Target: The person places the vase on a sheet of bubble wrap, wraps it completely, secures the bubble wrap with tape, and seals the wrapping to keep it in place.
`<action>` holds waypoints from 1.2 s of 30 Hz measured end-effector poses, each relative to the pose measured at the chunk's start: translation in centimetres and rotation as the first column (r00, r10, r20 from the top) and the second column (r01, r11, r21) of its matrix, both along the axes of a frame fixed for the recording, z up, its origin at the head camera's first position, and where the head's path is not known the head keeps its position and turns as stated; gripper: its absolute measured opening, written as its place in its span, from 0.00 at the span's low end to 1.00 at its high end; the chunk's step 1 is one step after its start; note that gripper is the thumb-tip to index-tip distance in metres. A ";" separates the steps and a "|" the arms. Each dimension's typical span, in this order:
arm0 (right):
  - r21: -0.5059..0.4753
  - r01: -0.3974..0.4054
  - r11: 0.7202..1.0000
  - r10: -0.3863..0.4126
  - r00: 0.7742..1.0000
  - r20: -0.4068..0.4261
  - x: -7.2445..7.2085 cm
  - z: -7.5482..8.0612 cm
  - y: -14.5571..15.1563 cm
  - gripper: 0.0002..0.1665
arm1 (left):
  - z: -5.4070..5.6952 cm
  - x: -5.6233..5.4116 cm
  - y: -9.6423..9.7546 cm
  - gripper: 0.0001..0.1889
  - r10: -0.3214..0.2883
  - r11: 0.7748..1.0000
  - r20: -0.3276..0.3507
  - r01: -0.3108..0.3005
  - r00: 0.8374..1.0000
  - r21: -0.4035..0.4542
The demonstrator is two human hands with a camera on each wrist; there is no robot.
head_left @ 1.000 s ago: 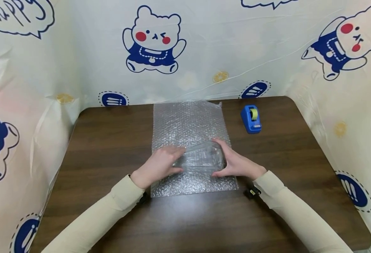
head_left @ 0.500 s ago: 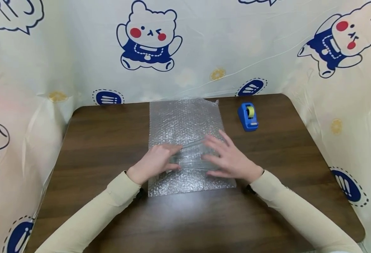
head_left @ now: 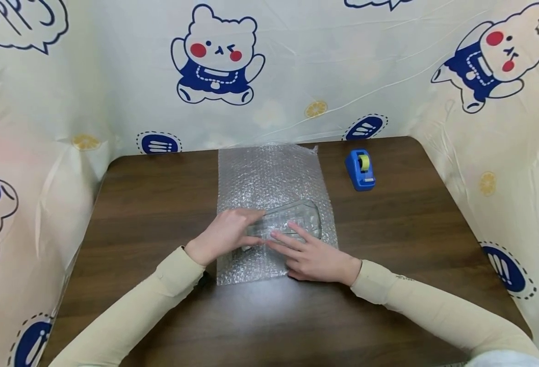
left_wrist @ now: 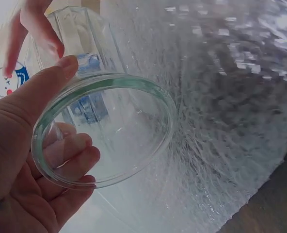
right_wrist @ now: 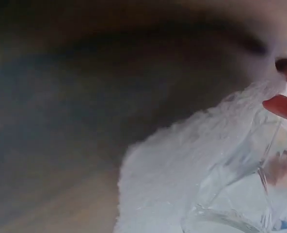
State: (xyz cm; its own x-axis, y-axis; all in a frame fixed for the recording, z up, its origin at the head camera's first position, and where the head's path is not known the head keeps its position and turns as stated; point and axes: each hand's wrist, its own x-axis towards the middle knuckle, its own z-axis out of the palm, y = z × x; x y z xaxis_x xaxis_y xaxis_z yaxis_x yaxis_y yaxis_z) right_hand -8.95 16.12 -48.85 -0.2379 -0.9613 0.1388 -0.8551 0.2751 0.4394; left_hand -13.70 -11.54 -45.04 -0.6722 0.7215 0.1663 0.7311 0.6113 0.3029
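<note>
A clear, faceted glass vase (head_left: 307, 213) lies on its side over a sheet of bubble wrap (head_left: 269, 176), its base pointing right in the head view. My left hand (head_left: 225, 234) grips it at the mouth end. From the left wrist, the round greenish rim (left_wrist: 165, 104) shows, with thumb on top and fingers curled beneath. My right hand (head_left: 315, 260) reaches across the near side of the vase with its fingers stretched and spread, overlapping the glass in the head view. In the right wrist view only a few fingertips (right_wrist: 281, 106) appear beside the glass.
A blue tape dispenser (head_left: 361, 171) with a yellowish roll stands at the back right of the brown wooden table (head_left: 168, 204). Behind the table's far edge hangs a pale curtain (head_left: 287, 66) printed with cartoon bears, and it encloses both sides too.
My right hand has let go of the vase's base end, lifted with spread fingers, and come left and nearer along the vase. My left hand keeps its grip at the mouth.
</note>
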 end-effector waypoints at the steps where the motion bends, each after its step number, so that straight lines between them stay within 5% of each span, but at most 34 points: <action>1: -0.010 -0.013 1.000 0.013 1.000 0.007 -0.1 0.2 0.0 0.21 | 0.0 0.0 0.0 0.35 0.001 1.000 -0.001 -0.001 1.000 -0.001; 9: -0.148 0.011 0.989 0.012 0.988 0.156 -1.4 2.3 0.1 0.11 | -0.3 0.5 0.5 0.36 -0.004 1.000 -0.059 0.005 0.998 0.003; 13: -0.135 0.051 0.989 -0.019 0.974 0.227 -1.6 2.6 0.4 0.10 | -0.5 0.7 0.7 0.36 0.001 1.000 -0.067 0.000 0.998 0.006; 21: -0.145 0.088 0.985 -0.055 0.974 0.222 -1.5 2.7 0.1 0.12 | -0.5 1.1 0.5 0.36 0.003 1.000 -0.058 -0.003 0.998 -0.007; 31: -0.231 0.073 0.970 -0.001 0.955 0.298 -2.5 2.9 -0.2 0.11 | -0.1 1.5 0.4 0.32 0.024 0.995 -0.047 -0.028 0.999 -0.091; 36: -0.244 0.082 0.966 0.009 0.937 0.348 -2.4 2.9 -0.1 0.09 | 0.7 2.3 0.9 0.50 0.082 0.975 0.028 -0.075 0.996 -0.208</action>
